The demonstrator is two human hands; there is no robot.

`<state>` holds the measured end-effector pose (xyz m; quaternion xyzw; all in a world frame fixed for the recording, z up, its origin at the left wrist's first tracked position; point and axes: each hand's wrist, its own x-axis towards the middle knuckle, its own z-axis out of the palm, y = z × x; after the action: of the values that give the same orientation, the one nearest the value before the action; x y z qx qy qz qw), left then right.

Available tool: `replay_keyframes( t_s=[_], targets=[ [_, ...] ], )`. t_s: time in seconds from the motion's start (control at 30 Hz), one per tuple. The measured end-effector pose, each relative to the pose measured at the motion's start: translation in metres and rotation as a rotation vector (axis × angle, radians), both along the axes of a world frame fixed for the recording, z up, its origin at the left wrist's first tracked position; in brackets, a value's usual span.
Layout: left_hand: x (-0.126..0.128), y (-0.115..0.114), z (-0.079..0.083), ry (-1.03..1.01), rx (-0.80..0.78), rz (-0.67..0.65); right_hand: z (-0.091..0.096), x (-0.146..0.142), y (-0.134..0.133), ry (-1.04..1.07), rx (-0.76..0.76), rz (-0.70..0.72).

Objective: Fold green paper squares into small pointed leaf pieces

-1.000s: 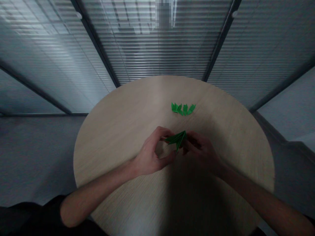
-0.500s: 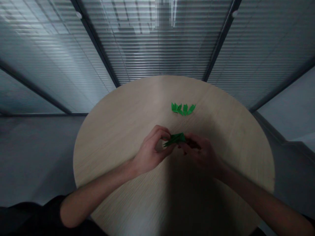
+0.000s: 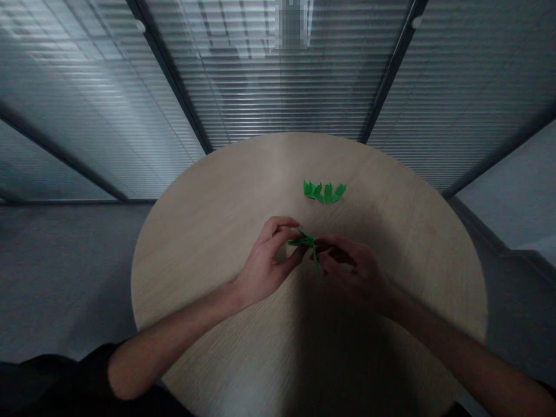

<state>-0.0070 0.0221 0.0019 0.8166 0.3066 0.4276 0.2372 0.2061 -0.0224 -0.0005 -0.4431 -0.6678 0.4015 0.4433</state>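
Observation:
Over the middle of the table, a folded piece of green paper [image 3: 307, 241] is pinched between the thumb and fingers of my left hand [image 3: 268, 262]. One narrow strip of it points down toward me. My right hand [image 3: 354, 265] is closed at the paper's right side, fingertips against it; shadow hides part of its grip. Beyond both hands, several small folded green paper pieces [image 3: 328, 194] lie in a row, close together, with pointed tips.
The round wooden table [image 3: 195, 231] has its far edge near glass partitions with blinds [image 3: 282, 98]. Dark frame posts [image 3: 174, 75] divide the panels. Grey floor [image 3: 65, 260] shows left of the table, and a dark shadow falls across its near right part.
The green paper has turned in my hands, so a narrow part now hangs down toward me. My left fingers have shifted slightly upward. The row of pieces stays put.

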Motion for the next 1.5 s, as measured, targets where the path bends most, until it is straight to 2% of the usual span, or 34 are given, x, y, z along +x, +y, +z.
replay_keyframes(
  t_s=[0.3, 0.47, 0.57, 0.7, 0.83, 0.9, 1.0, 1.1, 1.2, 1.3, 1.5],
  targets=[
    [-0.0017, 0.0003, -0.0009, -0.012, 0.007, -0.045, 0.0000, -0.0011, 0.0013, 0.018, 0.016, -0.053],
    [-0.0015, 0.0000, 0.0015, 0.036, -0.084, -0.105, 0.0004, -0.0001, 0.0001, 0.005, 0.066, -0.100],
    [0.0004, -0.0003, 0.0026, 0.001, -0.244, -0.151, 0.0003, 0.0002, -0.0006, -0.006, 0.127, -0.083],
    [0.0034, 0.0011, 0.0031, -0.136, -0.598, -0.335, 0.0019, 0.0003, 0.0003, -0.052, 0.260, -0.103],
    [0.0033, 0.0025, 0.0039, -0.220, -0.847, -0.455, 0.0039, 0.0018, 0.0023, -0.090, 0.369, -0.089],
    [0.0022, 0.0022, 0.0035, -0.266, -0.958, -0.479, 0.0047, 0.0029, 0.0026, -0.085, 0.364, -0.059],
    [0.0009, 0.0005, 0.0013, -0.363, -1.111, -0.523, 0.0052, 0.0040, 0.0025, -0.049, 0.279, -0.025],
    [0.0009, -0.0013, -0.0006, -0.415, -1.198, -0.535, 0.0047, 0.0044, 0.0028, -0.001, 0.210, -0.008],
    [0.0010, -0.0014, -0.0001, -0.410, -1.215, -0.547, 0.0043, 0.0040, 0.0033, 0.029, 0.197, 0.010],
    [0.0003, -0.0001, 0.0016, -0.344, -1.154, -0.540, 0.0049, 0.0030, 0.0026, -0.004, 0.243, -0.002],
    [0.0017, -0.0028, 0.0008, -0.109, -0.767, -0.377, 0.0039, 0.0019, -0.0006, -0.210, 0.603, -0.151]
  ],
)
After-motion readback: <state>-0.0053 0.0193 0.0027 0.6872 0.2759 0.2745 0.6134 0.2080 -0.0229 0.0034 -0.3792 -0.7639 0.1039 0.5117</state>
